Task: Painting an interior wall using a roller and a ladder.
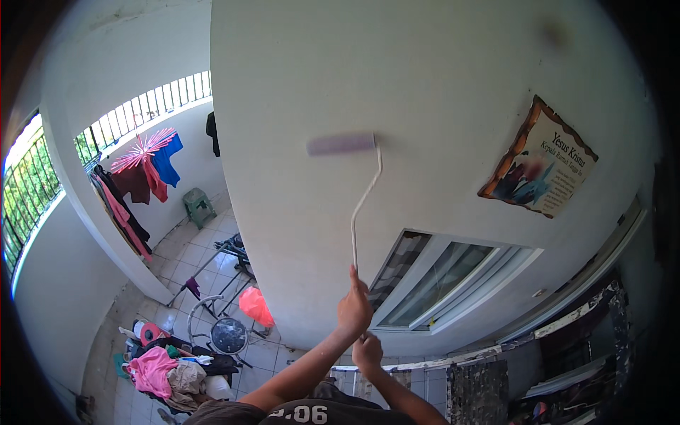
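A paint roller (340,144) with a long, bent pale frame is against the upper white wall (283,78), its pale lilac sleeve slightly blurred. My left hand (353,308) grips the roller's handle below the bend, with a finger lying up along it. My right hand (367,352) holds the lower part of the handle, just under my left. Right of the roller a sign with a picture and ragged border (538,157) hangs on the wall, above a sliding window (453,280).
Scaffolding (478,393) with paint-spattered boards is along the lower right. Down at the left, on the tiles, are a clothes pile (152,372), a round chair (229,335), a pink plastic bag (256,306), metal frames and a green stool (199,207), near hanging laundry (159,159) and railings.
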`<state>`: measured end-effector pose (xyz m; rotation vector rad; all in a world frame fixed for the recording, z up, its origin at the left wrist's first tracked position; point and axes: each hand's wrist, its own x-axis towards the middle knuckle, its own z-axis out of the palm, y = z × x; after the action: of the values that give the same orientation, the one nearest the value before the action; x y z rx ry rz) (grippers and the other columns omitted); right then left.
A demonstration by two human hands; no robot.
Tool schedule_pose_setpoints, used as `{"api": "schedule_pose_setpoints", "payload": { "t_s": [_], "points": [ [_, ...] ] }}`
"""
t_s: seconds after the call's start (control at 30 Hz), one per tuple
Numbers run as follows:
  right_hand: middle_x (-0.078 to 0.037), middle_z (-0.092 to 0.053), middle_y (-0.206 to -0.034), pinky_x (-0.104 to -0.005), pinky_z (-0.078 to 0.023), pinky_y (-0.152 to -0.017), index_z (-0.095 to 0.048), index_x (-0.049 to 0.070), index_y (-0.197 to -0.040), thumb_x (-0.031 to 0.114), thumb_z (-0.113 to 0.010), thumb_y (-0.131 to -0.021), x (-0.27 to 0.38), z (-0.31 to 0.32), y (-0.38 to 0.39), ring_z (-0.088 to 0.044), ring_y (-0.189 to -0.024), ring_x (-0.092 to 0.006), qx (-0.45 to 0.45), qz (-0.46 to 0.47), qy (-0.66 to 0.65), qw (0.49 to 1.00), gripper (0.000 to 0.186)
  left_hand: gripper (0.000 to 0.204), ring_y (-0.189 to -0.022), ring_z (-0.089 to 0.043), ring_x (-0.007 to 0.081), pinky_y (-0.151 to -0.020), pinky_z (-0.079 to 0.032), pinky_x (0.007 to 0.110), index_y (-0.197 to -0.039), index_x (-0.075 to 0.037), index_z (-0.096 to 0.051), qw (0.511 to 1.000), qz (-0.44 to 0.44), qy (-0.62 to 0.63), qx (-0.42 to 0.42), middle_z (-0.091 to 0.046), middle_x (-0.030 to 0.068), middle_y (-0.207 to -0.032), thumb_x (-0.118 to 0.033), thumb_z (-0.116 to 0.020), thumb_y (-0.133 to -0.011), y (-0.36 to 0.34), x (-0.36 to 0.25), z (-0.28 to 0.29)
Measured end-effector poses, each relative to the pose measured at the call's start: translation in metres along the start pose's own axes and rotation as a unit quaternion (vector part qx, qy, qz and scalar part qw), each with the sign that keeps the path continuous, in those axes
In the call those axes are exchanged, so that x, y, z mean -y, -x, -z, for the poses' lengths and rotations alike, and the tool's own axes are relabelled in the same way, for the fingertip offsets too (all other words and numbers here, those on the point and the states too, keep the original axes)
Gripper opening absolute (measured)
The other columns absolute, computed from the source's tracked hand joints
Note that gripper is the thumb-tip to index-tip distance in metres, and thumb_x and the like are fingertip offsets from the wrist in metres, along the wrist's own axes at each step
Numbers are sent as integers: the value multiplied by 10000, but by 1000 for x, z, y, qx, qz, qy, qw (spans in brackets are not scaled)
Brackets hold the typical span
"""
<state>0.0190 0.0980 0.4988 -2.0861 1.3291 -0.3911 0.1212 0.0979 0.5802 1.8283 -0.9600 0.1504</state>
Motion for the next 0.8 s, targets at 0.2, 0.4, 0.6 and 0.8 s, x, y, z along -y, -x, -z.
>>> {"api": "schedule_pose_setpoints", "payload": {
  "t_s": [0.2,0.4,0.6,0.8],
  "points": [
    [-244,-646,-805,-543,-479,-727,-632,4,-791,328,-476,-919,118,33,-47,-620,-823,-449,-40,120,-54,990,381,870,-639,-607,307,-537,-479,415,-1503,-49,38,992,-59,-37,-103,-585,91,-855,70,-438,-785,-109,-31,69],
    [-227,-649,-745,-504,-490,-693,-628,6,-761,304,-448,-932,127,-16,-61,-630,-771,-426,35,151,-168,974,388,826,-666,-611,300,-564,-486,408,-1521,-81,-61,987,-83,-53,-129,-583,87,-860,60,-442,-802,-115,-19,97],
    [-111,-690,-659,-367,-530,-656,-722,50,-746,377,-513,-872,51,-53,-13,-678,-631,-234,209,51,-140,966,407,812,-701,-627,329,-598,-506,427,-1499,-28,25,997,1,-81,17,-612,109,-921,25,-438,-834,-9,64,55],
    [-68,-693,-650,-330,-515,-612,-679,21,-696,368,-649,-816,-91,-93,17,-658,-603,-176,240,-111,-225,938,368,776,-775,-620,401,-664,-512,475,-1397,111,55,978,-35,86,189,-599,206,-980,-40,-497,-874,88,94,-2]
  ]
}}
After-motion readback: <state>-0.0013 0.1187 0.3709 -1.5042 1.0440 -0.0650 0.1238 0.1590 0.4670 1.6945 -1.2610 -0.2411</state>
